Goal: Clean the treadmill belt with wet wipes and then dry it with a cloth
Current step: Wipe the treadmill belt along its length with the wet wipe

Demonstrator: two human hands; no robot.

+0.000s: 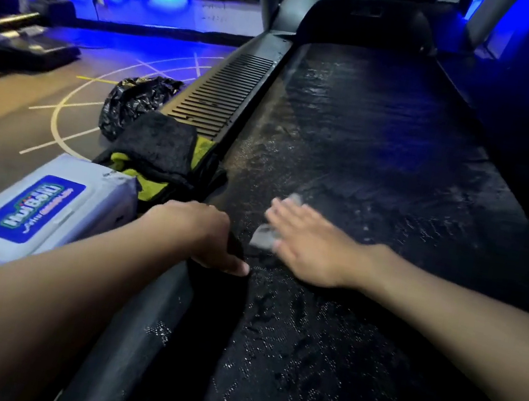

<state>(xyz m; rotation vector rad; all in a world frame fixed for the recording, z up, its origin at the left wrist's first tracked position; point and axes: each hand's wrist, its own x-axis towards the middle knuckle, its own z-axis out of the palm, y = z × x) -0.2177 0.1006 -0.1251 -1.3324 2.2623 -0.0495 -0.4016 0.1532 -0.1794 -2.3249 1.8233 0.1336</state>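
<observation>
Head view blurred around right hand (312, 242), flat with fingers straight, pressing a wet wipe (264, 236), mostly hidden under the palm, onto the treadmill belt (386, 143) near its left edge. Curled over the inner edge of the side rail (225, 90), left hand (202, 235), fingertips out of sight. Belt wet and streaked, far end dim. Dark gym, blue lighting, lined floor (8, 125). Left of the rail: pack of wet wipes (36, 209), cut off by the frame; black-and-yellow cloth (160, 149); crumpled black bag (137, 100) beyond.

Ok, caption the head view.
Right hand presses a wet wipe on the treadmill belt; left hand rests on the side rail.
</observation>
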